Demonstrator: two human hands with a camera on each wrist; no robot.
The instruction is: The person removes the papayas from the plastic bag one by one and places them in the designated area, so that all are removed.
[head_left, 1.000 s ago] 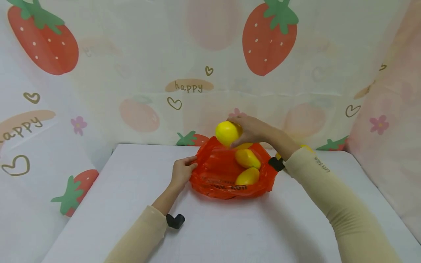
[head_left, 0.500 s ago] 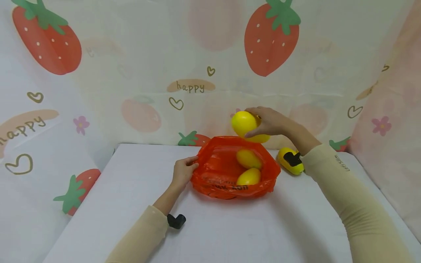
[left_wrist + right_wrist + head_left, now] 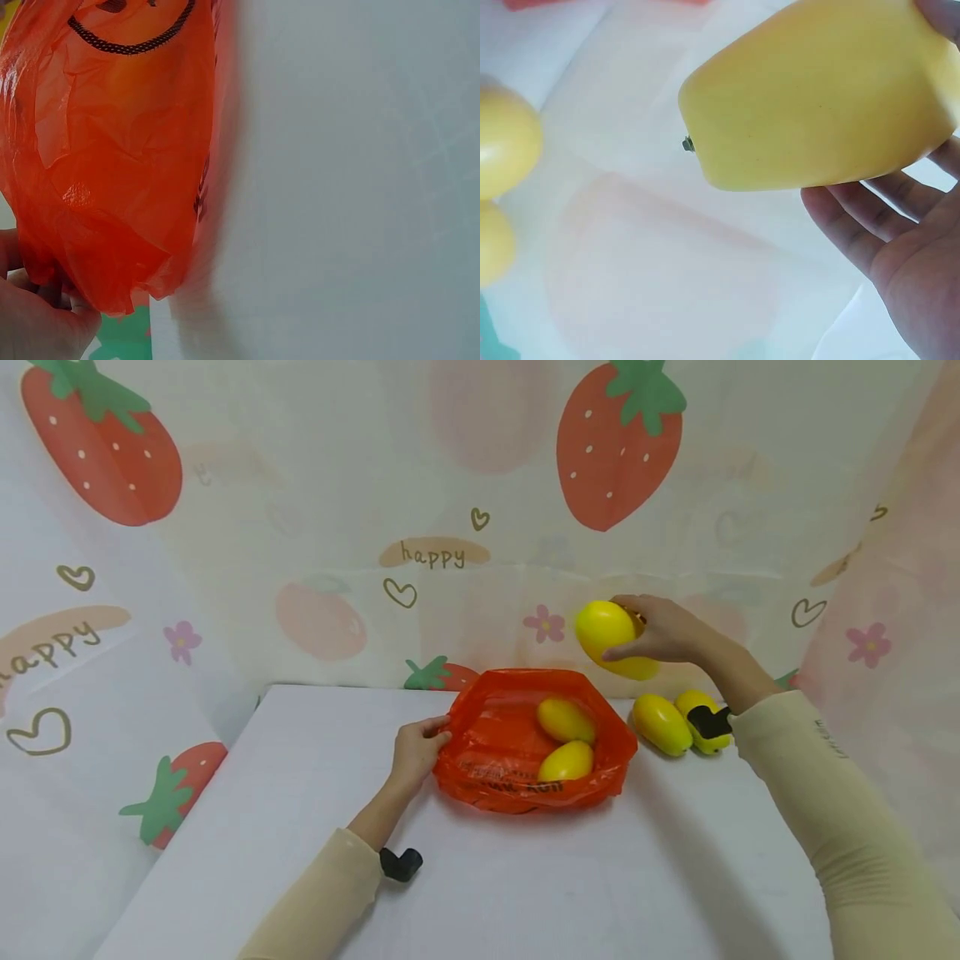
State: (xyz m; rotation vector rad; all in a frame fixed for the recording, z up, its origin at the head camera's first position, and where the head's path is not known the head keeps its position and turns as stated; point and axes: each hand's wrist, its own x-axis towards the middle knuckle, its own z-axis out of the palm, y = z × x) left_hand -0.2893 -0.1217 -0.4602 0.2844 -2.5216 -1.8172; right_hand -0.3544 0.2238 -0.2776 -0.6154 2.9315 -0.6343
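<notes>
A red plastic bag (image 3: 498,727) lies on the white table with its mouth spread, and two yellow mangoes (image 3: 567,762) rest inside. At the bag's left edge, my left hand (image 3: 417,756) pinches the plastic between thumb and fingers. The left wrist view has the bag's crumpled side (image 3: 112,150) with dark print. My right hand (image 3: 663,631) holds another yellow mango (image 3: 606,631) in the air, up and right of the bag. From close by, that mango (image 3: 810,105) has a small dark stem at its narrower end.
Two more yellow mangoes (image 3: 662,724) lie side by side at the table's back right, one partly covered by the black wrist mount (image 3: 708,722). A strawberry-print cloth (image 3: 337,510) hangs behind the white table (image 3: 300,793) and along both sides.
My right hand has moved right and slightly up from over the bag, carrying the mango. The two mangoes at the back right have come into fuller view. My left hand keeps its place.
</notes>
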